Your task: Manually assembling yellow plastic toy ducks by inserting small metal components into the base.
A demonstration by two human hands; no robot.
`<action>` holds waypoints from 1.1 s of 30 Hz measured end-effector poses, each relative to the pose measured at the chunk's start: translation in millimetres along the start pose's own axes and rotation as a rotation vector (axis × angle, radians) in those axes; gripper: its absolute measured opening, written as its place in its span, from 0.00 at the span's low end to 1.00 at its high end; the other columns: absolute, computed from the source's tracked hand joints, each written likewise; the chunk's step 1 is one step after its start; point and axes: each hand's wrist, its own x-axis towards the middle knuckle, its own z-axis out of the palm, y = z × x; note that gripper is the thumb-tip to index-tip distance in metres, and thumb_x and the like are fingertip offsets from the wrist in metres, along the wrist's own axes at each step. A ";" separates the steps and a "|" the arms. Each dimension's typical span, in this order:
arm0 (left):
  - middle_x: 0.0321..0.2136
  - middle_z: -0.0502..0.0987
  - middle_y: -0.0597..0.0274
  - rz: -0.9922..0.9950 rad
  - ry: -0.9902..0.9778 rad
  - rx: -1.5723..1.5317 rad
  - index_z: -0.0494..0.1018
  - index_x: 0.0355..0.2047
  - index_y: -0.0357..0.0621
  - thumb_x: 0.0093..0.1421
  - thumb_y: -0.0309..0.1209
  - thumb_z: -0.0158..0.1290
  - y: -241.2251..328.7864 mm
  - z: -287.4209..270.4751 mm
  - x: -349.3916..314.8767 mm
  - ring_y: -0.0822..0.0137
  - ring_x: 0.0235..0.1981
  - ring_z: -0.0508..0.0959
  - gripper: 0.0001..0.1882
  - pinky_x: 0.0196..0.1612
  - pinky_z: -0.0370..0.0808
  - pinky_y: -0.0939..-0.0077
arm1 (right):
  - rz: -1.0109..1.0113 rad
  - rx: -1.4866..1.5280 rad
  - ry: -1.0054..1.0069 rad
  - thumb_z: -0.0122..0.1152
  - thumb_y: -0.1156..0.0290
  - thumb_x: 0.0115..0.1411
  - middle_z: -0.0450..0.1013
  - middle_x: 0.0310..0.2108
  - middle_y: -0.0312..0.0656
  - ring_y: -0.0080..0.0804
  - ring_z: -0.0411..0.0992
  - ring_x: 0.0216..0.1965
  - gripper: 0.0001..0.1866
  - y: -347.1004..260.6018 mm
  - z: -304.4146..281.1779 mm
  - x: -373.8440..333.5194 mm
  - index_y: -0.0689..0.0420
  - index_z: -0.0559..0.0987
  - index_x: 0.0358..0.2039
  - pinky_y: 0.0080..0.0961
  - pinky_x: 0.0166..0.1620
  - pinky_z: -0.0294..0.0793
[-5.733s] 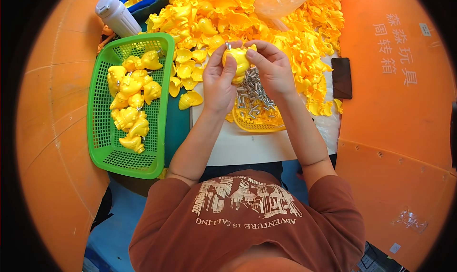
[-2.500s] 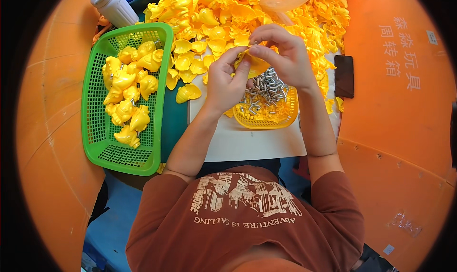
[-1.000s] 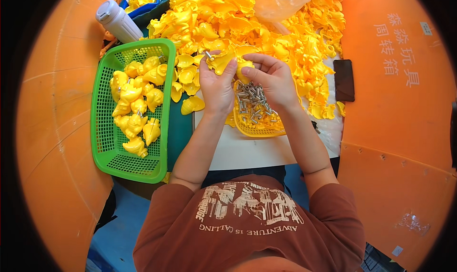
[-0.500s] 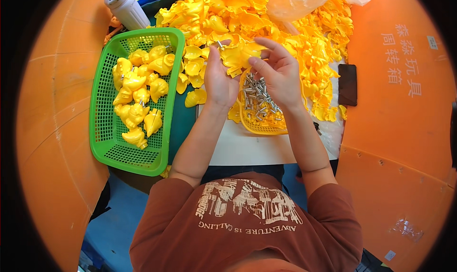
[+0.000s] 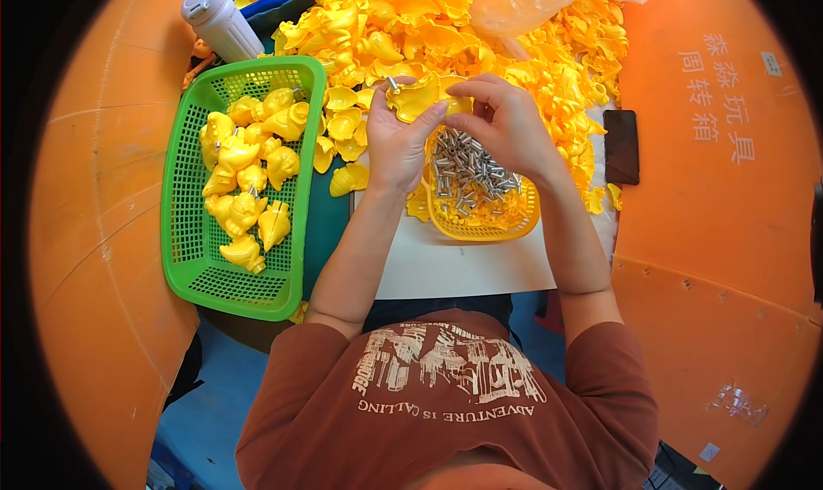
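Observation:
My left hand [image 5: 394, 154] is closed around a hollow yellow plastic shell half [image 5: 413, 102], its thumb laid along the near side. A short silver metal pin [image 5: 393, 85] sticks up at the shell's left end. Beside it, my right hand [image 5: 517, 132] pinches another yellow shell piece [image 5: 457, 105] between thumb and fingers; its far part blends into the heap behind. Right below the hands stands a small yellow basket [image 5: 484, 234] holding many silver metal pins [image 5: 471, 171] over yellow scraps.
To the left, a green basket [image 5: 290, 304] contains several closed yellow figures [image 5: 240, 153], some with pins showing. A large heap of yellow shells [image 5: 403, 18] covers the far side. A lidded bottle [image 5: 225, 25] stands back left; a dark phone-like slab [image 5: 621, 147] lies right, near an orange panel [image 5: 711, 224].
My left thumb has come over onto the shell half. My right hand has turned and shifted slightly, uncovering more of the pins in the basket. The view has moved a little.

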 end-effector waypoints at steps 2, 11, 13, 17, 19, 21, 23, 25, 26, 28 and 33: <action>0.37 0.72 0.58 -0.017 -0.019 0.077 0.61 0.43 0.40 0.53 0.18 0.54 0.9 -0.4 -0.6 0.69 0.39 0.75 0.19 0.42 0.75 0.75 | 0.031 -0.116 -0.069 0.64 0.74 0.49 0.74 0.30 0.34 0.19 0.66 0.24 0.13 -12.3 -12.9 -0.3 0.61 0.77 0.36 0.17 0.29 0.67; 0.41 0.70 0.58 -0.186 0.044 -0.218 0.62 0.46 0.45 0.67 0.48 0.28 5.6 9.6 -5.4 0.65 0.43 0.71 0.22 0.47 0.68 0.65 | 0.114 0.568 0.217 0.58 0.76 0.56 0.73 0.23 0.36 0.17 0.69 0.26 0.05 -9.2 35.8 -10.4 0.66 0.77 0.30 0.14 0.30 0.68; 0.42 0.69 0.58 -0.153 0.071 -0.169 0.62 0.47 0.45 0.67 0.48 0.26 3.5 7.8 -6.5 0.65 0.44 0.70 0.23 0.47 0.67 0.64 | 0.164 0.590 0.221 0.58 0.75 0.56 0.72 0.22 0.34 0.15 0.67 0.25 0.06 -18.9 43.8 -10.9 0.66 0.77 0.29 0.14 0.28 0.67; 0.43 0.67 0.57 -0.160 0.038 -0.194 0.62 0.48 0.44 0.67 0.42 0.27 -2.9 -1.6 -3.4 0.64 0.44 0.67 0.20 0.49 0.65 0.65 | 0.207 0.558 0.245 0.59 0.73 0.55 0.70 0.20 0.32 0.14 0.64 0.23 0.07 -22.2 51.2 -11.0 0.65 0.77 0.29 0.13 0.26 0.64; 0.44 0.65 0.61 -0.173 0.027 -0.246 0.64 0.47 0.46 0.67 0.41 0.29 -2.4 -2.7 -4.0 0.68 0.44 0.65 0.19 0.46 0.64 0.69 | 0.217 0.549 0.235 0.59 0.73 0.56 0.70 0.21 0.32 0.14 0.64 0.23 0.07 -21.0 52.3 -11.1 0.65 0.77 0.29 0.13 0.26 0.65; 0.45 0.65 0.61 -0.200 0.044 -0.280 0.64 0.47 0.45 0.67 0.41 0.29 -1.0 -2.8 -3.8 0.67 0.46 0.63 0.19 0.47 0.63 0.69 | 0.225 0.539 0.226 0.59 0.73 0.56 0.71 0.21 0.32 0.14 0.65 0.23 0.07 -19.0 52.7 -10.2 0.65 0.77 0.29 0.13 0.26 0.65; 0.45 0.65 0.61 -0.197 0.044 -0.296 0.64 0.47 0.44 0.67 0.41 0.29 0.1 -1.0 -3.9 0.67 0.46 0.63 0.19 0.48 0.62 0.69 | 0.207 0.581 0.228 0.58 0.74 0.56 0.71 0.22 0.32 0.14 0.65 0.24 0.07 -16.7 52.7 -8.8 0.66 0.77 0.29 0.13 0.27 0.65; 0.46 0.65 0.61 -0.191 0.046 -0.310 0.64 0.47 0.44 0.67 0.42 0.29 1.1 -1.9 -3.7 0.67 0.47 0.63 0.20 0.48 0.62 0.69 | 0.206 0.631 0.220 0.58 0.74 0.56 0.71 0.22 0.32 0.14 0.65 0.25 0.07 -15.3 53.7 -7.7 0.66 0.77 0.30 0.13 0.28 0.65; 0.45 0.66 0.57 -0.189 0.047 -0.312 0.63 0.48 0.44 0.67 0.41 0.28 1.1 -2.9 -3.1 0.63 0.47 0.65 0.20 0.52 0.62 0.65 | 0.209 0.681 0.216 0.58 0.74 0.56 0.71 0.23 0.32 0.14 0.65 0.25 0.07 -14.9 53.7 -7.1 0.66 0.77 0.30 0.13 0.28 0.66; 0.44 0.67 0.52 -0.185 0.050 -0.316 0.62 0.49 0.43 0.67 0.41 0.28 2.7 -0.9 -3.3 0.59 0.47 0.67 0.20 0.55 0.62 0.62 | 0.204 0.677 0.198 0.58 0.74 0.57 0.71 0.23 0.32 0.14 0.65 0.25 0.07 -12.7 51.9 -6.6 0.66 0.77 0.30 0.13 0.28 0.66; 0.44 0.66 0.53 -0.189 0.047 -0.321 0.62 0.49 0.43 0.67 0.40 0.29 1.6 0.4 -4.0 0.60 0.48 0.66 0.19 0.55 0.61 0.63 | 0.208 0.645 0.183 0.58 0.74 0.57 0.71 0.23 0.31 0.13 0.65 0.25 0.06 -16.4 47.8 -7.3 0.66 0.76 0.29 0.12 0.28 0.65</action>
